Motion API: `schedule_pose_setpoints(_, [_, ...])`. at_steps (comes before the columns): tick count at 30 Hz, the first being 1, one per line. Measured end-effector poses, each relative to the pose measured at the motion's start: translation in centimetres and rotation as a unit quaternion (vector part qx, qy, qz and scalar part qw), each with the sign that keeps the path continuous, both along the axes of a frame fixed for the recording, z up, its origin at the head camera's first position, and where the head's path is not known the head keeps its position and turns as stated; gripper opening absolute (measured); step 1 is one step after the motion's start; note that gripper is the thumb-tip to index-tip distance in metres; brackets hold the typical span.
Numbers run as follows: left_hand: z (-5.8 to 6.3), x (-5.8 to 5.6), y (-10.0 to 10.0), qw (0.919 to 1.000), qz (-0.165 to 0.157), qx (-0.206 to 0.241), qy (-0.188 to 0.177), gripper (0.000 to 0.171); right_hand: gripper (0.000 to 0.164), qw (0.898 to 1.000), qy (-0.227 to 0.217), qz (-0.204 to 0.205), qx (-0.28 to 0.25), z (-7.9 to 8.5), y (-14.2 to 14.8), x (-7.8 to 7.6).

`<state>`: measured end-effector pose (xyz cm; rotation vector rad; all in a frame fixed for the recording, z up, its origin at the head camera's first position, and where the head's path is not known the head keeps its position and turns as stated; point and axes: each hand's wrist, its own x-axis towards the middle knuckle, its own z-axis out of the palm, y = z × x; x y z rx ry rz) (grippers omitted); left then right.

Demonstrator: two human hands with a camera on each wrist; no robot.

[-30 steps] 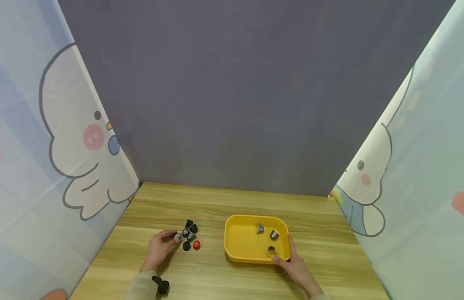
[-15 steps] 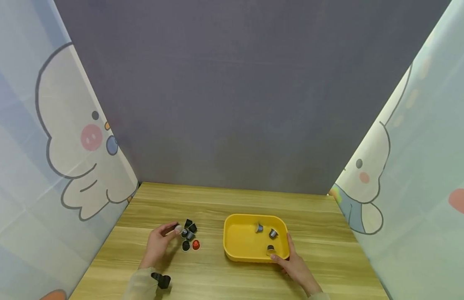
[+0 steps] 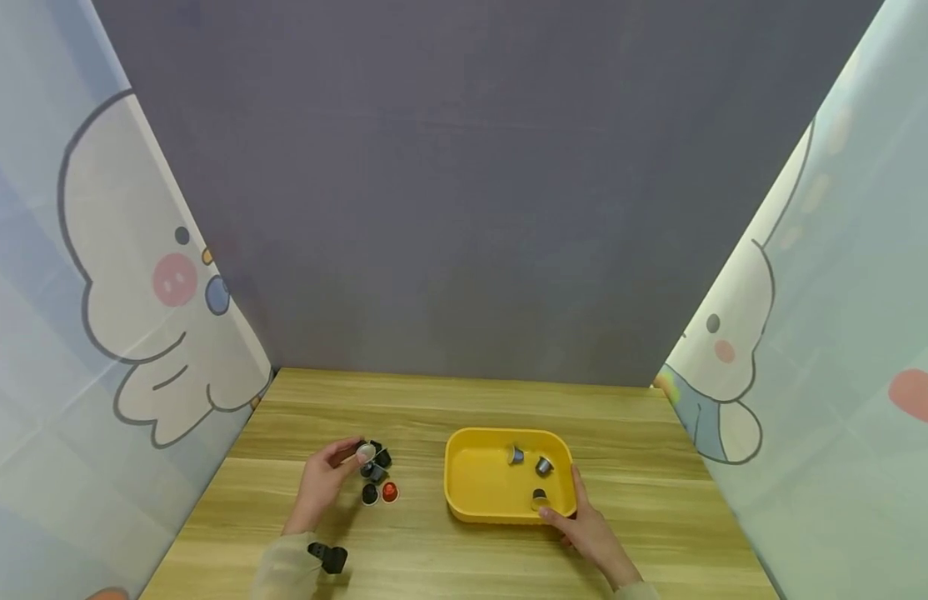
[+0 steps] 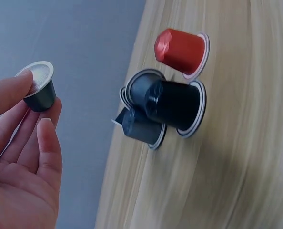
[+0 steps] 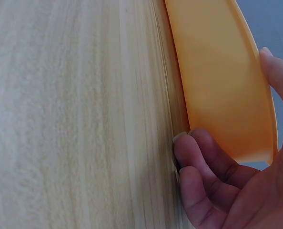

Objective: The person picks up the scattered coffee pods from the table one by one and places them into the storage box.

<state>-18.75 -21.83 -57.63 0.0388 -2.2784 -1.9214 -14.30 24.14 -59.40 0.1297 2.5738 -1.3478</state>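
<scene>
In my left hand (image 3: 321, 482) I pinch a dark coffee capsule (image 4: 42, 94) between thumb and fingers, its silver lid facing up toward the thumb. It is held above the table, beside a cluster of dark capsules (image 4: 177, 107). A red capsule (image 3: 390, 492) stands at the near right of that cluster. My right hand (image 3: 593, 533) grips the near right corner of a yellow tray (image 3: 471, 518), thumb over the rim and fingers curled against the outer wall. Inside the tray lie a blue-grey capsule (image 3: 516, 455), a grey capsule (image 3: 543, 467) and a dark-topped capsule (image 3: 539, 497).
Everything stands on a wood-grain table (image 3: 426, 558). A grey cloth (image 3: 464, 208) hangs behind it, with patterned curtains (image 3: 831, 333) at both sides. A black device (image 3: 331, 558) sits at my left wrist.
My left hand has lifted the capsule and moved slightly away and to the right, over the edge of the cluster. My right hand keeps its hold on the tray.
</scene>
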Motion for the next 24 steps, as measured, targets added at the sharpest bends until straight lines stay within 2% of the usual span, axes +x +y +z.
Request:
schedule_pose_setpoints(5, [0.0, -0.2, 0.8, 0.9999, -0.01, 0.004, 0.008, 0.04, 0.109, 1.0, 0.005, 0.003, -0.003, 0.0, 0.0, 0.0])
schedule_pose_setpoints(11, [0.5, -0.3, 2.1, 0.9997, -0.022, 0.009, -0.01, 0.04, 0.109, 1.0, 0.008, 0.008, -0.004, -0.2, 0.0, -0.2])
schedule_pose_setpoints(24, [1.5, -0.8, 3.9, 0.9985, -0.052, 0.007, -0.013, 0.038, 0.108, 1.0, 0.013, 0.004, -0.003, -0.2, 0.0, 0.0])
